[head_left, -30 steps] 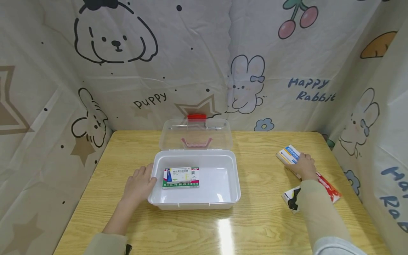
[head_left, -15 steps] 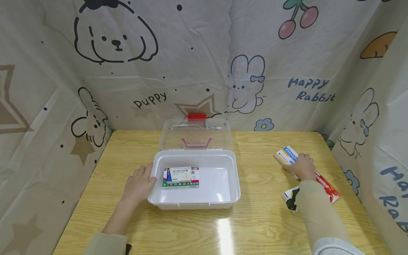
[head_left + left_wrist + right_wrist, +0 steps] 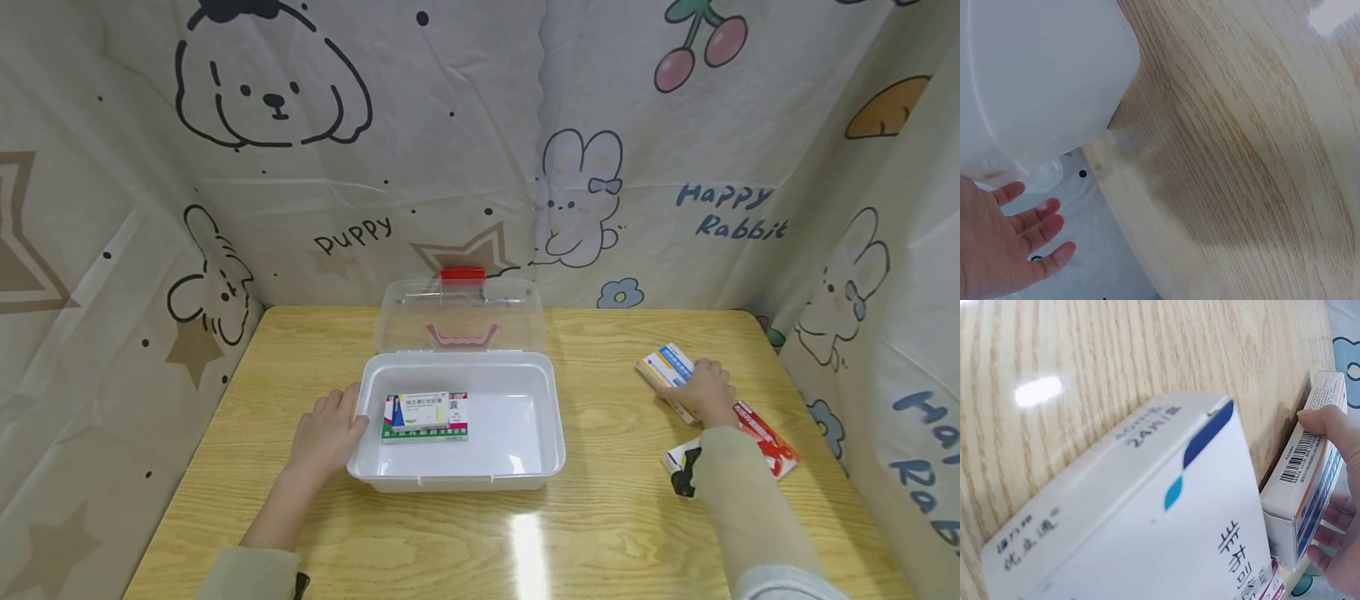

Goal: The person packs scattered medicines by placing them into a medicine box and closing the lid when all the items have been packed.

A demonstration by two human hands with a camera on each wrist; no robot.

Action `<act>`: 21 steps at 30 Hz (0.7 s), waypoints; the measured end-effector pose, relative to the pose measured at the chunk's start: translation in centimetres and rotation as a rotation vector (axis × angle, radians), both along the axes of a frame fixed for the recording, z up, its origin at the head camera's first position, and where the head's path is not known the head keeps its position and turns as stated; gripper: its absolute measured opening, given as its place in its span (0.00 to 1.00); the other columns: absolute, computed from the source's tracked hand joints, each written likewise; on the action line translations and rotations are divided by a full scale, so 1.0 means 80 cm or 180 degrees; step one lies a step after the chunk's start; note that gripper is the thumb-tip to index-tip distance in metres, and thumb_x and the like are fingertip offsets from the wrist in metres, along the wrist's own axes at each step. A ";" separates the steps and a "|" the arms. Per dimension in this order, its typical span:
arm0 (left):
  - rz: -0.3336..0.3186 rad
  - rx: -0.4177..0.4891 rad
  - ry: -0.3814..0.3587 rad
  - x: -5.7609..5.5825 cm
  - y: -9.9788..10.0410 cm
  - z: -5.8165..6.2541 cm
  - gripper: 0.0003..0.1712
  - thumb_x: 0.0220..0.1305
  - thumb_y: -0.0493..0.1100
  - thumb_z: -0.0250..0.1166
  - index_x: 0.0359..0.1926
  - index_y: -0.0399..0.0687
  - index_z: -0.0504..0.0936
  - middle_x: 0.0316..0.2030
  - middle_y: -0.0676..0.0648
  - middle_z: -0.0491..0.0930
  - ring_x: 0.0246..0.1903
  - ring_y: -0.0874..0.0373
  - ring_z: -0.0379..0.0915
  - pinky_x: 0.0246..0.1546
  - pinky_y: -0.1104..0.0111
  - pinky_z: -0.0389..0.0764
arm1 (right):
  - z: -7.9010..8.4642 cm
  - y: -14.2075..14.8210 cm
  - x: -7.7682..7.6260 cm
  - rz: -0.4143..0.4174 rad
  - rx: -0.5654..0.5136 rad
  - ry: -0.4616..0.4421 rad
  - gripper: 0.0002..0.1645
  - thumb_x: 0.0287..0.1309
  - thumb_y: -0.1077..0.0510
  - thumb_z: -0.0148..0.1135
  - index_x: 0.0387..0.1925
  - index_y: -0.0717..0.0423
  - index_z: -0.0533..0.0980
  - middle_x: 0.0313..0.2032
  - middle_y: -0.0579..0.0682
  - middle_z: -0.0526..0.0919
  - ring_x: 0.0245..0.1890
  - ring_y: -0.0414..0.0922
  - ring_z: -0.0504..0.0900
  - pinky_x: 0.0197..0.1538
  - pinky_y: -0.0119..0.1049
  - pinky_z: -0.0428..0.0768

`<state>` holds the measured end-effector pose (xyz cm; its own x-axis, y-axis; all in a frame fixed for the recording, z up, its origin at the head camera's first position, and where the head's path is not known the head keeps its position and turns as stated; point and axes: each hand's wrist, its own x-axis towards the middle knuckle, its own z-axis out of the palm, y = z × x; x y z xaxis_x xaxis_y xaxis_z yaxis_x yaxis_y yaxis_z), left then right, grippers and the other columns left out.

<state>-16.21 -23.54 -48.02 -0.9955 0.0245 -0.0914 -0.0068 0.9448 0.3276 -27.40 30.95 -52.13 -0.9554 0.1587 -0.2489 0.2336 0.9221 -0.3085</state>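
Observation:
My right hand (image 3: 711,393) grips a white, blue and orange medicine box (image 3: 667,367) at the right of the table. In the right wrist view, the thumb lies along this box's barcode side (image 3: 1300,453) and the other fingers are at its far side. A second white medicine box (image 3: 682,454) lies partly under the right forearm, and a red and white box (image 3: 768,437) lies beside the hand. My left hand (image 3: 326,429) rests at the left rim of a white plastic storage box (image 3: 517,479); its fingers are loosely spread beside the wall in the left wrist view.
The storage box's transparent lid (image 3: 405,321), with a red latch (image 3: 462,275), is folded back. Inside lie a green and red medicine box (image 3: 427,437) and a smaller white one (image 3: 427,411) on top. Printed cloth (image 3: 450,167) hangs around the wooden table (image 3: 615,533).
My right hand has moved slightly left, and the blue and white medicine box has shifted left with it. My left hand and the storage box have stayed in place.

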 end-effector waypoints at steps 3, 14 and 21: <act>0.0006 0.0004 -0.0001 0.000 0.000 0.000 0.32 0.64 0.50 0.46 0.66 0.40 0.55 0.53 0.33 0.66 0.52 0.39 0.61 0.47 0.41 0.65 | 0.004 -0.004 0.000 0.0030 -0.0022 0.0070 0.61 0.41 0.37 0.65 0.61 0.78 0.51 0.51 0.73 0.59 0.49 0.66 0.59 0.50 0.62 0.63; 0.0012 -0.0012 0.0022 -0.001 0.000 0.000 0.32 0.64 0.49 0.46 0.65 0.41 0.56 0.52 0.34 0.67 0.51 0.40 0.62 0.45 0.42 0.66 | 0.020 -0.019 -0.018 0.0208 -0.0149 0.0366 0.56 0.39 0.41 0.68 0.59 0.75 0.55 0.50 0.70 0.62 0.49 0.63 0.61 0.51 0.60 0.62; 0.0017 0.0001 0.0038 -0.001 0.000 0.000 0.32 0.64 0.49 0.46 0.65 0.41 0.56 0.53 0.34 0.67 0.51 0.40 0.62 0.45 0.43 0.67 | 0.040 -0.039 -0.028 0.0431 -0.0063 0.0537 0.55 0.38 0.42 0.69 0.59 0.73 0.57 0.50 0.68 0.65 0.49 0.62 0.63 0.52 0.58 0.63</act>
<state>-16.26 -23.55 -48.04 -0.9966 0.0192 -0.0796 -0.0080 0.9447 0.3278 -29.61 27.79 -48.91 -0.9961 0.0229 -0.0855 0.0516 0.9349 -0.3512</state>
